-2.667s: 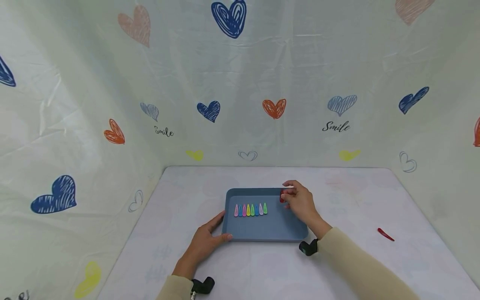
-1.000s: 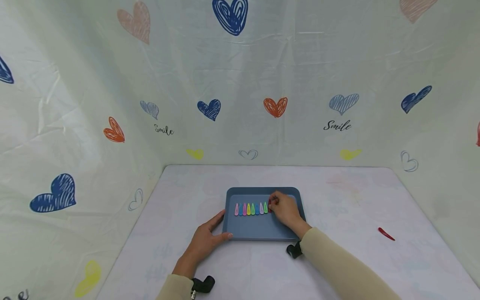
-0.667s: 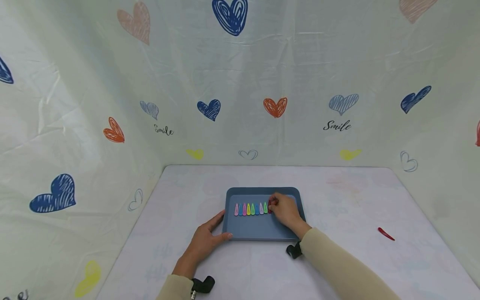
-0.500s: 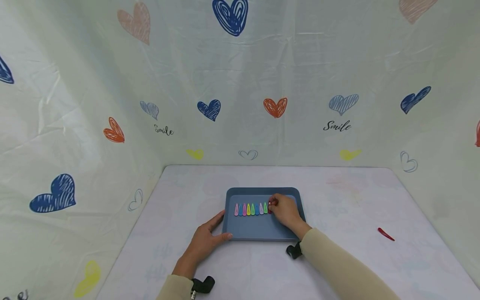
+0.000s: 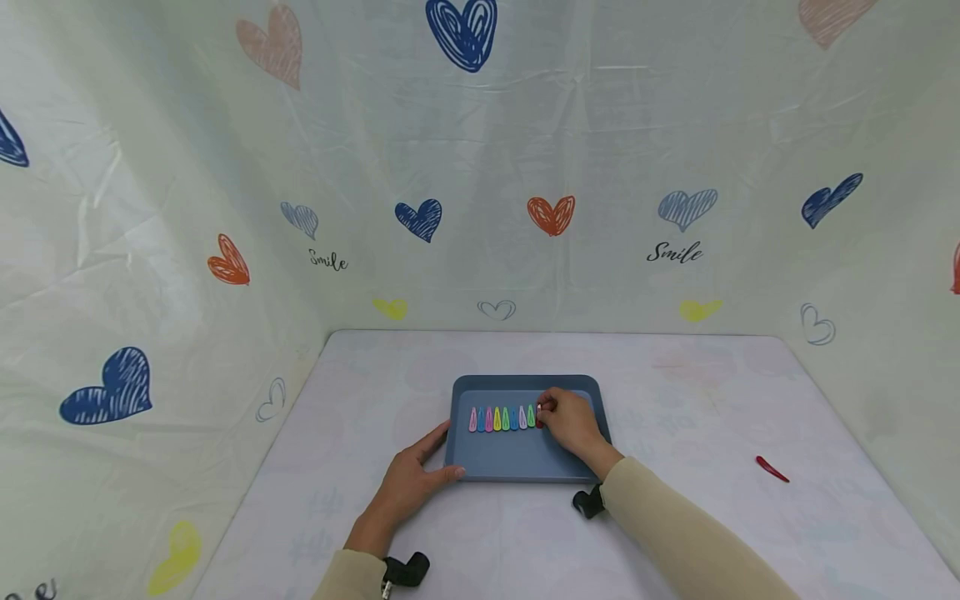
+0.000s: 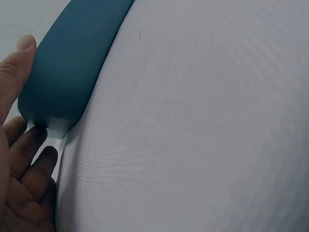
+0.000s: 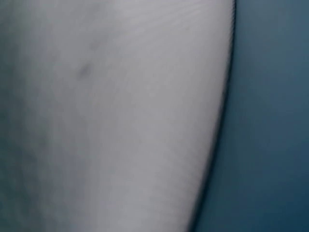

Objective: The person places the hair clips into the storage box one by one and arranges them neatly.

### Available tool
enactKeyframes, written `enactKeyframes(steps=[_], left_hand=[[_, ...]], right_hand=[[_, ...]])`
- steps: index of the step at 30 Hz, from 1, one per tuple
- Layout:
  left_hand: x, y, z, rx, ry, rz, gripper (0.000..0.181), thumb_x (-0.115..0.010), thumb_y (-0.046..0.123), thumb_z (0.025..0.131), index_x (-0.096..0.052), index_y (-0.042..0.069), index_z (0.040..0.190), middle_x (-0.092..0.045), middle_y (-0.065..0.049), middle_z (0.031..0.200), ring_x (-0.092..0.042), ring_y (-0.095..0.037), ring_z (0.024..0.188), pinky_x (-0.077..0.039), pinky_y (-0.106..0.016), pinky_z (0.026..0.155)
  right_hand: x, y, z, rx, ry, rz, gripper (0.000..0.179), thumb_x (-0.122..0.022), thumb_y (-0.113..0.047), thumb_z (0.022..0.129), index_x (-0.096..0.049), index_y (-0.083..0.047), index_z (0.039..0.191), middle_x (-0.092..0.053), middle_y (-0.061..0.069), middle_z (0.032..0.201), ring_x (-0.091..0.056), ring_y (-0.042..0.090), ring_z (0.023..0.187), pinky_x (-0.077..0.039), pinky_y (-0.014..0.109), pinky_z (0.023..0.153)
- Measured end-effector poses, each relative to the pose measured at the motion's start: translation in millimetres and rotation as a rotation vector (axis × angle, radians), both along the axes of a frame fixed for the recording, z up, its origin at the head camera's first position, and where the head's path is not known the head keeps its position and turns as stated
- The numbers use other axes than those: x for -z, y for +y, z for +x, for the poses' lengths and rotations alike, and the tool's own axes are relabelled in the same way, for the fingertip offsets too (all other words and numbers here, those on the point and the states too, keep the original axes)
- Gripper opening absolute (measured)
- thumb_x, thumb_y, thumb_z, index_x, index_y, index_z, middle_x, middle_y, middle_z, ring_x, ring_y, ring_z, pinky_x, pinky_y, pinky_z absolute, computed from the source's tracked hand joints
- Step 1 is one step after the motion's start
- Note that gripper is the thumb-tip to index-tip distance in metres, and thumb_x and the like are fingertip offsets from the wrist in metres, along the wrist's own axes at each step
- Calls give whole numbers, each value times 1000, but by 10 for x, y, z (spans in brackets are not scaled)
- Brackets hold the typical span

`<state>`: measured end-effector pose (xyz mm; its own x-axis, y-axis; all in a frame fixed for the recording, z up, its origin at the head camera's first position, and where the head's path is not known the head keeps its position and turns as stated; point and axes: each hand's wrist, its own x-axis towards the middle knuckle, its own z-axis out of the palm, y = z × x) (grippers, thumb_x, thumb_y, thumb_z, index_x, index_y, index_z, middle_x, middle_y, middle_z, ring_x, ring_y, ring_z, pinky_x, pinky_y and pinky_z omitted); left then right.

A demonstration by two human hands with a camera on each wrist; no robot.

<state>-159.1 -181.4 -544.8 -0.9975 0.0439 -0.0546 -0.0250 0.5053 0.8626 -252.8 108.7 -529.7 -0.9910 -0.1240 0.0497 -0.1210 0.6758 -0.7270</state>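
Observation:
In the head view my left hand point(image 5: 408, 483) holds the near left corner of a blue-grey tray point(image 5: 525, 471), thumb at the rim and fingers along the left side. The left wrist view shows that thumb and the fingertips against the tray's corner point(image 6: 63, 72). Inside the tray, several colourful snap hair clips point(image 5: 497, 419) stand in a neat row, pink, blue, yellow, green and lilac. At the row's right end my right hand point(image 5: 572, 419) pinches a red hair clip point(image 5: 538, 422), partly hidden by the fingers, beside a green clip point(image 5: 531, 416).
Another red hair clip point(image 5: 772, 468) lies on the white table point(image 5: 690, 533), right of the tray. A heart-printed curtain point(image 5: 615, 150) hangs behind and along the sides. The right wrist view shows only blurred tabletop point(image 7: 135, 121) and a tray edge point(image 7: 265, 121).
Since the oldest frame my right hand has carried the red clip leftward and down to the row's right end, and it stays there. My left hand has not moved.

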Motion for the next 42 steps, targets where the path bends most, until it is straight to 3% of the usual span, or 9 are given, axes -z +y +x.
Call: enactKeyframes(steps=[22, 32, 42], left_hand=[[-8, 0, -1, -2, -2, 10, 88, -92, 44, 80, -52, 29, 158, -51, 0, 161, -38, -28, 156, -32, -57, 127], [-11, 3, -1, -1, -11, 5, 88, -91, 44, 81, -51, 29, 158, -51, 0, 162, -38, -28, 157, -32, -57, 127], [-9, 8, -8, 0, -10, 7, 88, -91, 45, 81, -51, 29, 158, -51, -1, 162, -38, -29, 157, -32, -58, 127]], right_hand=[[42, 21, -11, 36, 9, -63, 20, -76, -9, 95, -74, -6, 115, -73, 5, 99, -65, 17, 86, -56, 39, 79], [12, 53, 23, 15, 26, -104, 24, -76, -13, 96, -75, -6, 119, -75, 6, 105, -65, 18, 90, -56, 37, 80], [-223, 173, 83, 19, 57, -156, 32, -72, -15, 100, -73, -7, 131, -76, 11, 124, -70, 30, 114, -60, 48, 95]])
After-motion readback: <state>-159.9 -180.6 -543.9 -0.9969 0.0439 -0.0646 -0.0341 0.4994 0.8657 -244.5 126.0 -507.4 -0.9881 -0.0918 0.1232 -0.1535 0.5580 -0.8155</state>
